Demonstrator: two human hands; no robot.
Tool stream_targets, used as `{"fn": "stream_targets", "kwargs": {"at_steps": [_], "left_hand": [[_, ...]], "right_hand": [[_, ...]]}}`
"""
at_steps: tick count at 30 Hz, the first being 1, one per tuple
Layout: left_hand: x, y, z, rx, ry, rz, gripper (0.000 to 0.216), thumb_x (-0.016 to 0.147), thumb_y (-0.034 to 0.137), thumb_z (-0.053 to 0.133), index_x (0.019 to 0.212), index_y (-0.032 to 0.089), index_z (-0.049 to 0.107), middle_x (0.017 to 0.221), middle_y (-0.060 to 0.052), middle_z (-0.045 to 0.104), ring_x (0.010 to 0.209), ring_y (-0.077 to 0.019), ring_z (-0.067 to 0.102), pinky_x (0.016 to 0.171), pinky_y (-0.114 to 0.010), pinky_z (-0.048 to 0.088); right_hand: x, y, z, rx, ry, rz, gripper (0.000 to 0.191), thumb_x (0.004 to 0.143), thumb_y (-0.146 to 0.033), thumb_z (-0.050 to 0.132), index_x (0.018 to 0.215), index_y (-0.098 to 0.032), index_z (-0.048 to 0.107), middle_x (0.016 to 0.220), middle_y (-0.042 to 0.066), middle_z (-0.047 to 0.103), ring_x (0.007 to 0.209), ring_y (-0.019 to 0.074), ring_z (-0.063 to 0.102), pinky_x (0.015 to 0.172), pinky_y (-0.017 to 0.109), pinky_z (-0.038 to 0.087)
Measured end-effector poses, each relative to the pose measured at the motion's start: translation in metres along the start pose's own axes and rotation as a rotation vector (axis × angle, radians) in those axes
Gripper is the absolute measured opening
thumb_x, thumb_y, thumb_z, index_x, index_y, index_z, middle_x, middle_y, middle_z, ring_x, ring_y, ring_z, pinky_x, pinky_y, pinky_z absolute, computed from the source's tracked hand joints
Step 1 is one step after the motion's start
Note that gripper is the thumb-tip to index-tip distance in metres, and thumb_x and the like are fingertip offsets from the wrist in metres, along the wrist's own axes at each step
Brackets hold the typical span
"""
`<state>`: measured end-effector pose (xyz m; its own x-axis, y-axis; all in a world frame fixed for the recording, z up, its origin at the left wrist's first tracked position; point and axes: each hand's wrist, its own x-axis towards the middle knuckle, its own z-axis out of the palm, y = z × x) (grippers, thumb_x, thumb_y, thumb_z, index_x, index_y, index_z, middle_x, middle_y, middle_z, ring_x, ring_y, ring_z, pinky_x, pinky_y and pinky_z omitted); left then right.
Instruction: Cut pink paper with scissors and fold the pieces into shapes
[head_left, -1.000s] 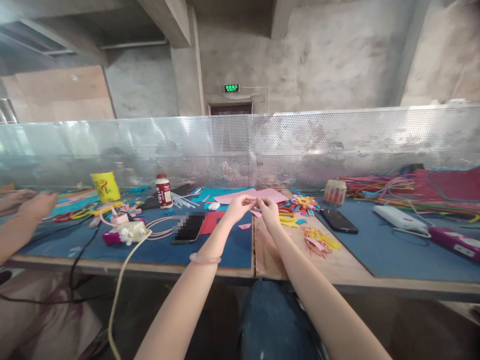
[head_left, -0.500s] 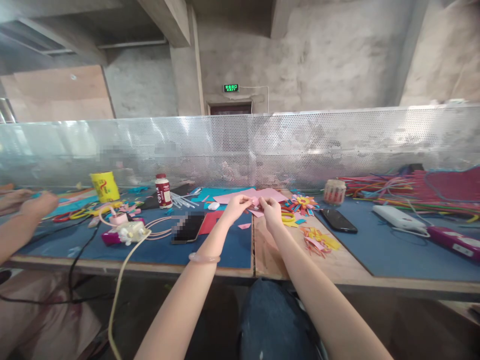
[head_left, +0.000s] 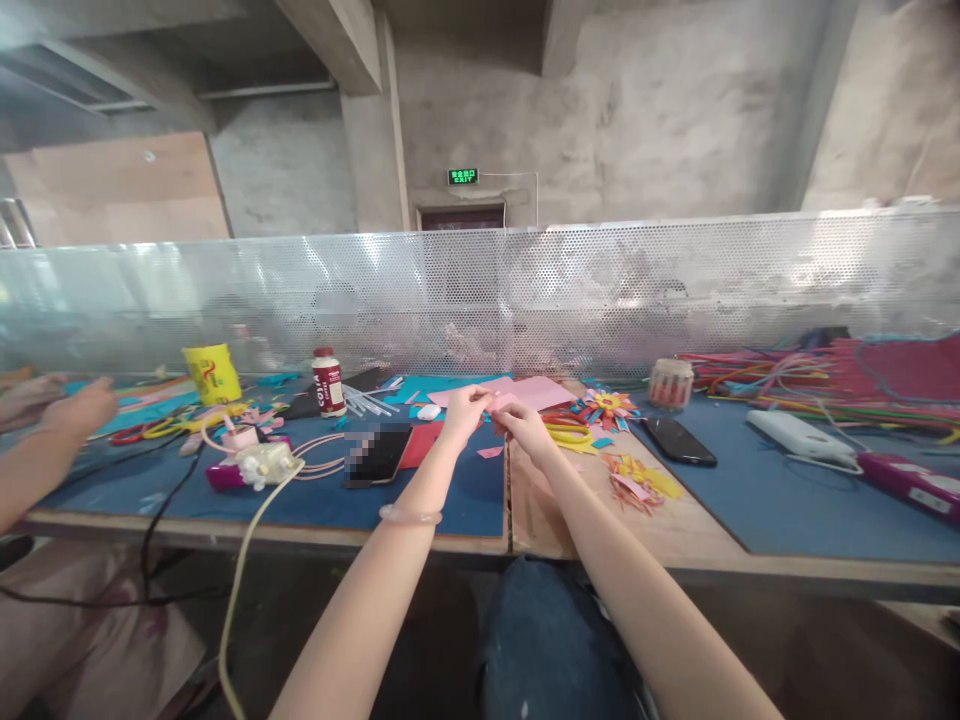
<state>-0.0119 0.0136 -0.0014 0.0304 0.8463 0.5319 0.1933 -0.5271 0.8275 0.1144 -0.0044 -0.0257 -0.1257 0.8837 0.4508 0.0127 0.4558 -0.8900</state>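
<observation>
Pink paper (head_left: 544, 392) brightens our blue mat (head_left: 474, 500), where we see a yellow canister (head_left: 211, 374) marked in red, a maroon-capped bottle (head_left: 328, 385) and a black phone (head_left: 680, 442).

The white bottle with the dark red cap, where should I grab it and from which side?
Probably around the white bottle, at its labelled body below the red cap, coming from the near side. It stands upright and its rounded body suits a wrapping grip; white sticks lie close on its right.

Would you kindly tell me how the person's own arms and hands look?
No sleeves show on the left arm or right arm. A pale, rounded bangle circles the left one; the right is unadorned. The left hand and right hand are ungloved.
</observation>
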Motion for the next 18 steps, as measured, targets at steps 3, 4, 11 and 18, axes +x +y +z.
{"fn": "stream_targets", "kwargs": {"at_steps": [3,4,11,18], "left_hand": [[0.000,0.001,0.000,-0.023,-0.017,-0.027,0.025,0.066,0.037,0.062,0.077,0.014,0.063,0.064,-0.002,0.060,0.054,-0.0109,0.054,0.047,-0.021,0.042],[-0.001,0.001,0.000,-0.062,-0.023,-0.046,0.027,0.068,0.038,0.061,0.081,0.014,0.063,0.069,-0.003,0.062,0.057,-0.0115,0.056,0.049,-0.021,0.043],[-0.005,0.004,0.003,-0.167,-0.187,-0.148,0.030,0.070,0.040,0.060,0.084,0.013,0.063,0.081,-0.007,0.066,0.072,-0.0155,0.061,0.061,-0.025,0.047],[-0.003,0.001,0.001,-0.098,-0.136,-0.012,0.026,0.072,0.036,0.057,0.085,0.015,0.065,0.085,-0.007,0.067,0.081,-0.0176,0.060,0.065,-0.025,0.047]], "right_hand": [[0.001,0.001,0.000,0.006,-0.032,0.014,0.023,0.068,-0.037,0.058,0.061,-0.015,0.059,0.052,0.000,0.058,0.049,0.0123,0.053,0.044,0.021,0.038],[0.001,0.002,0.000,0.016,-0.016,0.004,0.024,0.068,-0.038,0.058,0.062,-0.015,0.060,0.053,0.001,0.059,0.049,0.0123,0.053,0.044,0.021,0.038],[0.003,0.009,0.003,0.003,0.163,-0.085,0.033,0.071,-0.047,0.052,0.064,-0.016,0.060,0.061,0.002,0.060,0.054,0.0126,0.053,0.047,0.022,0.038],[0.003,0.013,0.004,-0.336,0.399,-0.228,0.031,0.079,-0.038,0.047,0.092,-0.013,0.059,0.081,0.007,0.062,0.065,0.0157,0.055,0.063,0.028,0.044]]}}
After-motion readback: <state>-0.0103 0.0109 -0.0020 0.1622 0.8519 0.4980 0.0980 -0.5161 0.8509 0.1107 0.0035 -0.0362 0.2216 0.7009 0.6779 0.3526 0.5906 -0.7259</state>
